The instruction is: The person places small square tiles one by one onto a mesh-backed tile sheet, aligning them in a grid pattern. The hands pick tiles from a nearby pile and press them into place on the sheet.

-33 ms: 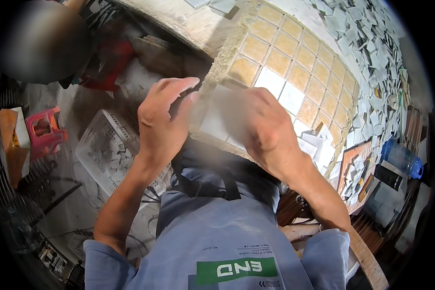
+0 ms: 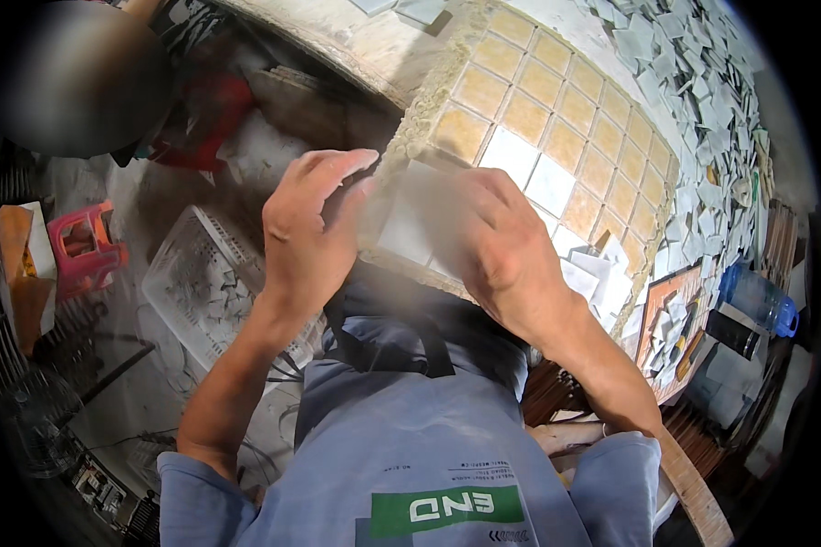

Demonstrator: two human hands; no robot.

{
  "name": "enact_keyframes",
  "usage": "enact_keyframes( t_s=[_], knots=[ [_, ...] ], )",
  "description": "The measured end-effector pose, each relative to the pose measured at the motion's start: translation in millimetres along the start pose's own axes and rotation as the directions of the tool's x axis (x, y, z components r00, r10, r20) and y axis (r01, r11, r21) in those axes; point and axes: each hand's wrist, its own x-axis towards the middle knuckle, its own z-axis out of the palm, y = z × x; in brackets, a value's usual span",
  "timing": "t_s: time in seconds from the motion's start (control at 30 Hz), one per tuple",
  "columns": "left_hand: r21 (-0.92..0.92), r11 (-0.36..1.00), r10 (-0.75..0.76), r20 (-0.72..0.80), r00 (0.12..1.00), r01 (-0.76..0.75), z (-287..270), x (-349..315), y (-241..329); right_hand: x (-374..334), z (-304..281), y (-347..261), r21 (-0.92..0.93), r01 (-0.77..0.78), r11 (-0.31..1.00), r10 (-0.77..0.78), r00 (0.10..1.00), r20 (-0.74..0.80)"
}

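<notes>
Board (image 2: pixel 418 111) with a rough, crumbly rim lies at the bench (image 2: pixel 356 41), ahead and toward the right, its grid showing tan squares (image 2: pixel 576 111) and white tiles (image 2: pixel 549 186) on the nearer side. The left hand (image 2: pixel 306 214) curves beside the board's left edge, index finger and thumb parted, its grip open. The right hand (image 2: pixel 506 246) bends over the near white tiles; a blurred patch hides its fingertips, so I cannot tell whether its grip holds anything. Loose white pieces (image 2: pixel 593 272) overlap near the right wrist; pale chips (image 2: pixel 693 73) are heaped farther right.
</notes>
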Motion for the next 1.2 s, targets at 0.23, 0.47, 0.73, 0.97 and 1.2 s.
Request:
enact_keyframes(
  t_s=[0.23, 0.47, 0.73, 0.97, 1.2],
  knots=[
    [0.053, 0.986, 0.156, 0.008, 0.988, -0.156, 8, -4, 3, -7, 5, -8, -0.16, -0.044, 0.986, 0.046, 0.999, 0.007],
    [-0.08, 0.997, 0.022, -0.041, 0.999, -0.025, 5, 3, 14, 11, -14, -9, 0.502, -0.519, 0.692, 0.642, 0.76, -0.099],
    [-0.399, 0.856, -0.267, 0.207, 0.941, 0.33, 0, 7, 34, 10, -26, -3, 0.735, -0.618, 0.279, 0.737, 0.629, 0.249],
    [-0.382, 0.872, -0.244, 0.205, 0.948, 0.307, 2, 2, 25, 9, -27, -2, 0.729, -0.624, 0.282, 0.745, 0.621, 0.243],
    [-0.445, 0.806, -0.293, 0.274, 0.916, 0.391, -2, 1, 31, 9, -22, -8, 0.75, -0.58, 0.319, 0.691, 0.684, 0.235]
  ],
)
